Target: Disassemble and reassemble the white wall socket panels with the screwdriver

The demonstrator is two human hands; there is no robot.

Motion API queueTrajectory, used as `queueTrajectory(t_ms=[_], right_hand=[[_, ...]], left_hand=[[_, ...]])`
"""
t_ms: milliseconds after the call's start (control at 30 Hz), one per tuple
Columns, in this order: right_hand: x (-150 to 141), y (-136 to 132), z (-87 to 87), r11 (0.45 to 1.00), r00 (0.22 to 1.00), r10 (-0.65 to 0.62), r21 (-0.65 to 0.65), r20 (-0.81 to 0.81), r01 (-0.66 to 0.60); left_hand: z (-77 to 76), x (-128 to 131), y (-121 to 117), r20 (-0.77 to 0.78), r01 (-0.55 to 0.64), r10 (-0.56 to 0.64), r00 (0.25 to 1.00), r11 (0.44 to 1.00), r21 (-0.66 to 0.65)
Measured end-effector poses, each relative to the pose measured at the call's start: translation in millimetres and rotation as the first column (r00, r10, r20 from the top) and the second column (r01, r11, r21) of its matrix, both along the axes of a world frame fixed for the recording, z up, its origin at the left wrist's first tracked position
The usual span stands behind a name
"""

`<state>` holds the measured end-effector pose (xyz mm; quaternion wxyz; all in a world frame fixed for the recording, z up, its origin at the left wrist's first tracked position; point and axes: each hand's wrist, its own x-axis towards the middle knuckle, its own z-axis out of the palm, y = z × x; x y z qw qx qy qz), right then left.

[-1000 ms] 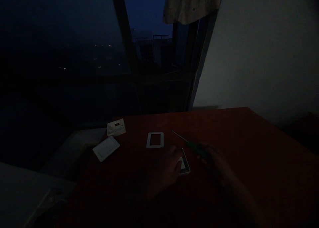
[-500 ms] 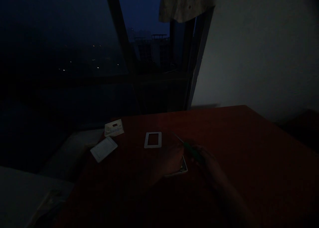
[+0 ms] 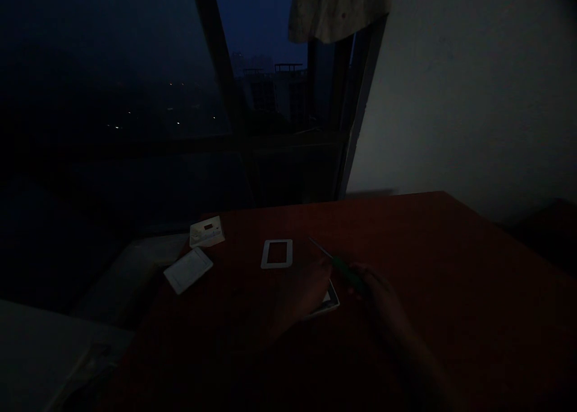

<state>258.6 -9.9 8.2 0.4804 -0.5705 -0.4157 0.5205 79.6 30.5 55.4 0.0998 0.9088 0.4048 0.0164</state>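
Foremost, on a table (image 3: 415,244): one pale-rimmed case (image 3: 332,298), mostly hidden beneath the left hand (image 3: 309,289), whose grip cannot be told, and, to its right, the right hand (image 3: 376,287), wrapped round a green-handled screwdriver (image 3: 346,272), tip pointing away from the case. Farther out: one frame (image 3: 265,254); one plate (image 3: 188,271) and one box (image 3: 206,236) toward the left edge; beyond, a curtain (image 3: 340,12). Step in hand, by judgement: handwork at the case, screwdriver in reserve, the next move calling for a steady case and, if the tool serves, its tip turned back.
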Motion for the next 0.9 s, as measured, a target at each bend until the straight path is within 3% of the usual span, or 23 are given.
queueTrajectory(t_ms=[167,267,400,533,700,900], right_hand=[[7.5,-2.2,4.8,0.993,0.993,-0.112,-0.027,-0.022,0.112],[18.8,-6.0,17.8,0.99,0.99,-0.139,-0.016,0.038,0.139],[41.9,-12.2,49.9,0.989,0.928,-0.105,0.134,0.357,0.06],[57.6,-17.8,88.8,0.947,0.794,-0.235,0.317,0.561,0.056],[51.4,-17.0,119.9,0.909,0.69,-0.205,0.396,0.694,-0.127],[33.1,-3.8,124.5,0.846,0.643,-0.138,0.427,0.754,-0.319]], left_hand=[[-4.7,-6.9,0.5,0.069,-0.051,0.054,0.996,0.998,-0.047],[-5.2,-11.1,1.7,0.105,-0.038,0.044,0.994,0.998,-0.059],[-7.9,-18.4,-0.4,0.256,-0.036,0.052,0.965,0.997,-0.067],[-14.8,-23.3,-5.8,0.397,-0.047,0.08,0.914,0.995,-0.091],[-21.1,-23.7,-10.0,0.456,-0.084,0.141,0.879,0.986,-0.142],[-25.7,-23.5,-9.1,0.478,-0.084,0.133,0.868,0.989,-0.122]])
